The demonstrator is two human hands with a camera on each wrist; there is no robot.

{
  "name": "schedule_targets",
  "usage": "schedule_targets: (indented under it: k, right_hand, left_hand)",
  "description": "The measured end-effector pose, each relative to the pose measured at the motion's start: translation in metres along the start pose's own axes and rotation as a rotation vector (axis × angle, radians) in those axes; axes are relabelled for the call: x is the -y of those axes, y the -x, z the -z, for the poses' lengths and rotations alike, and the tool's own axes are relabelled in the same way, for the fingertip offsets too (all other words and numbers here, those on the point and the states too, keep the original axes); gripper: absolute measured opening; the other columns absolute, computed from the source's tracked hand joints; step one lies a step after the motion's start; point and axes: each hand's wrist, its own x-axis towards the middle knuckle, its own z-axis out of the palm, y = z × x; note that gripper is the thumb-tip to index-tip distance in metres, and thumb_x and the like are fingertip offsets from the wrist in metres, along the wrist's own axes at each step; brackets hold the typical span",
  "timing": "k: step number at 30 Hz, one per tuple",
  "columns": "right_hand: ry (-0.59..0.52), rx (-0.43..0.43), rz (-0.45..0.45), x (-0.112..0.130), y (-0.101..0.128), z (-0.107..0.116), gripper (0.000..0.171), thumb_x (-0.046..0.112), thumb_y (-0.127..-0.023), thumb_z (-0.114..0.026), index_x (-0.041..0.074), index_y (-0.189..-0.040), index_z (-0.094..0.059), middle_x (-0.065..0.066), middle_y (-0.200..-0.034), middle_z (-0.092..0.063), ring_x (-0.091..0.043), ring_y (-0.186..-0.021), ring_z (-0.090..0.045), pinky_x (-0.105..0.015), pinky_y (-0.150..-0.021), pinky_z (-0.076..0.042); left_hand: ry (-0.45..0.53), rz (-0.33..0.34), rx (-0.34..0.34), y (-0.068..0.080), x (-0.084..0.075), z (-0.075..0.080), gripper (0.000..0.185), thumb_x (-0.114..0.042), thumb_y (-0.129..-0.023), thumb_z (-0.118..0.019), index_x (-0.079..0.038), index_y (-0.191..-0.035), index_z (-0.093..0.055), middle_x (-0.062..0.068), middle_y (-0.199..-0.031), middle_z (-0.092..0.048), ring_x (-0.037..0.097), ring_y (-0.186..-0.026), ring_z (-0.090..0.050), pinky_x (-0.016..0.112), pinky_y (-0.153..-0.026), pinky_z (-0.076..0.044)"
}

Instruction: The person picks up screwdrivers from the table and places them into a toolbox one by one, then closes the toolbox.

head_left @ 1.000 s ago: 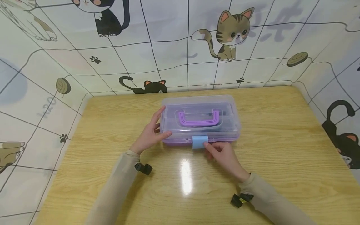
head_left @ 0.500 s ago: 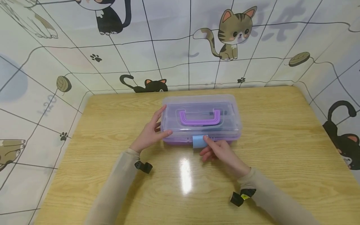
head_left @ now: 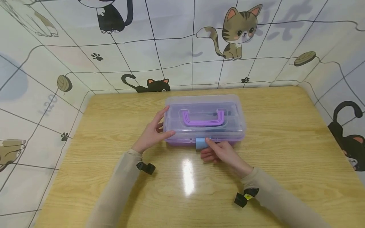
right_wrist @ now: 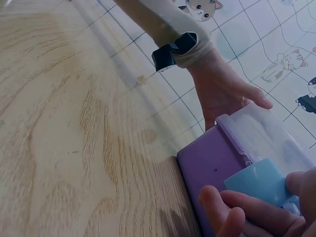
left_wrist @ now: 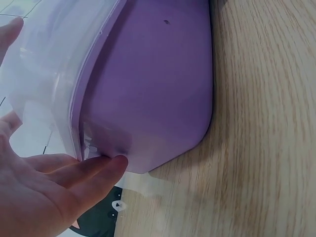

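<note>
A purple plastic storage box with a clear lid and a purple carrying handle sits on the table. My left hand grips its left end, thumb over the lid's front corner. In the left wrist view, fingers curl below the lid's rim, against the purple side. My right hand is at the front, its thumb pressing the upper right part of the light blue latch. Its other fingers lie loosely in front of and below the latch.
The wooden table is bordered by cat-patterned wall sheets behind and on both sides. Dark shapes show through the lid inside the box. A small black camera is on the right wrist, another camera on the left.
My right thumb has moved from the latch's lower right corner up to its upper part, and the other fingers have come out below it. The left hand keeps its grip.
</note>
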Motion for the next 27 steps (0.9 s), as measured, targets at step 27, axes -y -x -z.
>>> schedule_targets:
  k: [27]
  right_hand:
    - [-0.486, 0.206, -0.085, 0.0, -0.005, 0.006, 0.056, 0.034, -0.099, -0.055, -0.016, -0.125, -0.047, -0.03, -0.114, -0.062, -0.035, -0.108, -0.062, -0.041, -0.097, -0.045]
  left_hand:
    - [0.012, 0.045, 0.035, 0.009, -0.033, 0.003, 0.084, -0.008, -0.087, -0.073, -0.025, -0.154, -0.026, 0.012, -0.157, -0.022, 0.04, -0.125, -0.047, 0.045, -0.089, -0.05]
